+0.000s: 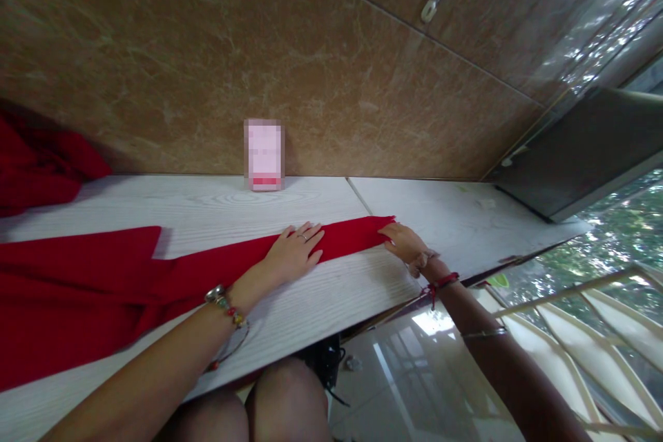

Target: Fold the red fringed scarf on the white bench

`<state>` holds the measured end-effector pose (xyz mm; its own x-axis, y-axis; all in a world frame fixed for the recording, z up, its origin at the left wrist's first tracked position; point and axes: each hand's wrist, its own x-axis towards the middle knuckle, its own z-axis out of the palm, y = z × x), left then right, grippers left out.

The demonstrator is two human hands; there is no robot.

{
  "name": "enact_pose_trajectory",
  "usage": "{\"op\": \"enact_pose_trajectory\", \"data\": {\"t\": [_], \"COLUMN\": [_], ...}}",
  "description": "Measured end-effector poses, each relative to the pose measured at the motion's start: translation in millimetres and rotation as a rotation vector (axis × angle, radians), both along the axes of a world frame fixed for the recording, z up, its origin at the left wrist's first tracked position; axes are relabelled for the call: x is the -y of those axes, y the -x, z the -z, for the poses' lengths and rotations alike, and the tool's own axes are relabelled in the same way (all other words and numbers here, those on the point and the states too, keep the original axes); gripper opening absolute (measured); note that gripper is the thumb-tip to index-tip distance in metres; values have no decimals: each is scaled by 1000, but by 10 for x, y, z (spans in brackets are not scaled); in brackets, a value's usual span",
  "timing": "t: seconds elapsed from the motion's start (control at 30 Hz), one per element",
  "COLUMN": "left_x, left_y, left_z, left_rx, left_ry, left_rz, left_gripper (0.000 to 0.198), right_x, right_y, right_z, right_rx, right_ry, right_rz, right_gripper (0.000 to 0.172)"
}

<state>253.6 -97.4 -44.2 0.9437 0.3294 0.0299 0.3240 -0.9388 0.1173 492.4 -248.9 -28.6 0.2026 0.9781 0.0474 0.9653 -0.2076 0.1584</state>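
Note:
A red cloth (pixel 77 297) lies over the left of the white wood-grain tabletop (pixel 311 304) and narrows to a long strip toward the right. My left hand (pixel 294 252) rests flat on this strip, palm down, fingers stretched out and somewhat apart. At the strip's right end, which has a slightly ragged edge, my right hand (pixel 404 242) has its fingers closed on the cloth's edge; the thumb is partly hidden.
Against the brown marble-look wall (pixel 331 83) leans a phone (pixel 266 155) with a blurred screen. More bunched red fabric (pixel 41 162) sits at the far left. A dark panel (pixel 585 152) stands at the table's right end, with a pale metal rack (pixel 570 345) below it.

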Motion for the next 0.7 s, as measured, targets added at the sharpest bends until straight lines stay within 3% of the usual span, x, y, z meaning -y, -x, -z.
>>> {"op": "enact_pose_trajectory", "data": {"t": [0.2,0.47,0.6,0.7], "left_x": [12,19,34,38], "left_y": [9,1,4,9], "left_z": [-11,23,34,38], "left_rx": [-11,21,49,39], "left_ry": [-5,-14,-23,-33], "left_rz": [-6,-5,38,53], "left_gripper": [47,46,45,45], "right_x": [-105,202,37,-169], "right_y": [-127,-691,-446,-131], "right_z": [18,-70,-25,130], "right_rx": [138,178,-26,-151], "right_ry": [28,-90,-193,-178], "right_rz": [58,313,178,76], "right_gripper": [36,45,45,42]}}
